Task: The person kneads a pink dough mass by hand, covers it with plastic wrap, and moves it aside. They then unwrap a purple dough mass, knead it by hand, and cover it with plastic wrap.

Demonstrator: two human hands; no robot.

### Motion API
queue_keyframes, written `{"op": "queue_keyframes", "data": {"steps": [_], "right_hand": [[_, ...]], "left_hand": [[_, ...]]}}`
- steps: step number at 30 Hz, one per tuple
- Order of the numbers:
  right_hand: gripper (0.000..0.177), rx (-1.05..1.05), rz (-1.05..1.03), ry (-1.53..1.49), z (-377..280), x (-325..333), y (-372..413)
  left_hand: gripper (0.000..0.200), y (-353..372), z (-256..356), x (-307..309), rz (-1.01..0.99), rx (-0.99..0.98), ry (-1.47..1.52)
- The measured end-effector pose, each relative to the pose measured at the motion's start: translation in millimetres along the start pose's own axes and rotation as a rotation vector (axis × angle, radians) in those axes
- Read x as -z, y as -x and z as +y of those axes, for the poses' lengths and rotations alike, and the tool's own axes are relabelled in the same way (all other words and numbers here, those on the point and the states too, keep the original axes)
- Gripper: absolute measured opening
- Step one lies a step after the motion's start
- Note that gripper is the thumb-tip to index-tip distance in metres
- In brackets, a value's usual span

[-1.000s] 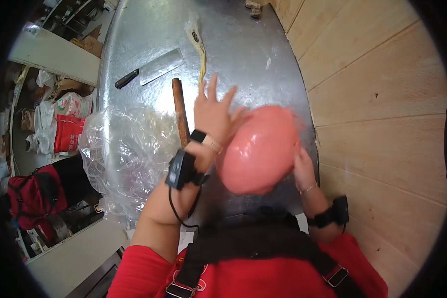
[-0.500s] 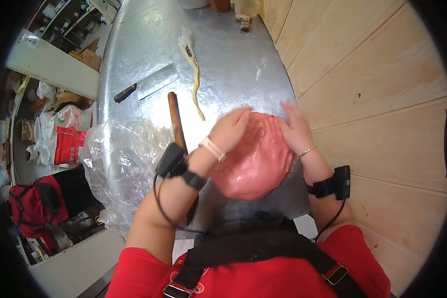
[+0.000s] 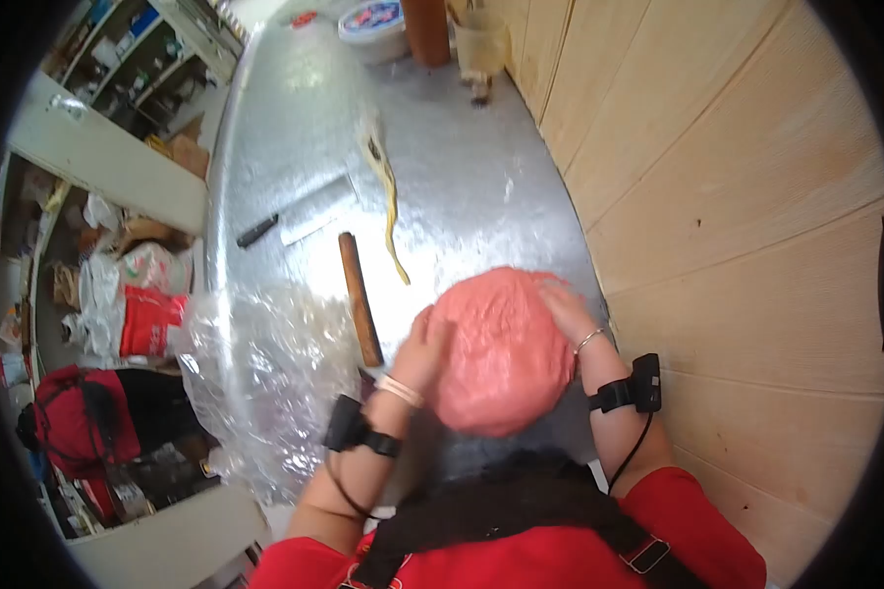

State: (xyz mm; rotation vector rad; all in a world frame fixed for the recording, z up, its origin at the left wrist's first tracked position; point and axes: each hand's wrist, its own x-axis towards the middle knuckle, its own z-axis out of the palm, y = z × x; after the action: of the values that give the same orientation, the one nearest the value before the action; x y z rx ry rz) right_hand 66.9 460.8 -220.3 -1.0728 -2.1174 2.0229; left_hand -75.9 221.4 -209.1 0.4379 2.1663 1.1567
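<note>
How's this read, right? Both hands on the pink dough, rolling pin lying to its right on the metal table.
Wrong side. The head view shows the rolling pin lying to the left of the pink dough, on the metal table. The left hand and right hand are both on the dough.

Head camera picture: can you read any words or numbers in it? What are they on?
On the tub lid, at the far end of the table: blue and red print, too blurred to read.
On the bag, left of the table: red and white print, too small to read.
On the wrapper strip: a dark mark, not readable.
On the dough, knife and rolling pin: no writing shows.
So no text can be quoted.
</note>
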Motion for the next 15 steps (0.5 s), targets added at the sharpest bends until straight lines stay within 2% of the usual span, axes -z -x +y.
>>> {"op": "queue_keyframes", "data": {"steps": [1, 4, 5, 6, 7, 9, 10, 13, 14, 15], "right_hand": [[0.05, -0.091, -0.089, -0.186, -22.5, -16.8, 4.9], [0.058, -0.316, -0.28, -0.643, -57.6, -43.2, 21.1], [0.06, -0.374, -0.335, -0.779, -68.4, -45.8, 18.4], [0.063, -0.274, -0.335, -0.782, -94.4, -43.8, 30.7], [0.064, -0.336, -0.364, -0.789, -100.3, -41.2, 29.1], [0.067, -0.513, -0.415, -0.805, -99.4, -29.1, 31.9], [0.065, -0.587, -0.302, -0.685, -85.7, -25.2, 23.9], [0.059, -0.082, 0.274, 0.57, -72.6, -17.7, 22.3], [0.053, 0.055, 0.304, 0.57, -73.5, -12.9, 26.1], [0.052, 0.223, 0.316, 0.725, -69.4, -17.8, 28.0]], "left_hand": [[0.058, 16.1, 26.2, -7.5, 0.049, 0.024, 0.008], [0.057, -0.7, 62.1, -0.9, -0.395, 0.248, 0.886], [0.056, -5.4, 74.7, 5.0, -0.45, 0.217, 0.917], [0.056, -4.9, 86.4, 11.5, -0.504, 0.197, 0.948], [0.056, -0.2, 87.6, 13.8, -0.556, 0.197, 0.985], [0.056, -11.0, 92.2, 13.0, -0.573, 0.439, 0.862], [0.056, -14.5, 92.7, 12.1, -0.586, 0.546, 0.792], [0.058, -7.0, 115.6, 12.2, 0.002, 0.045, -0.709], [0.06, -1.8, 113.4, 16.3, 0.363, -0.306, -0.871], [0.054, -1.2, 120.6, 27.3, 0.462, -0.502, -0.808]]}}
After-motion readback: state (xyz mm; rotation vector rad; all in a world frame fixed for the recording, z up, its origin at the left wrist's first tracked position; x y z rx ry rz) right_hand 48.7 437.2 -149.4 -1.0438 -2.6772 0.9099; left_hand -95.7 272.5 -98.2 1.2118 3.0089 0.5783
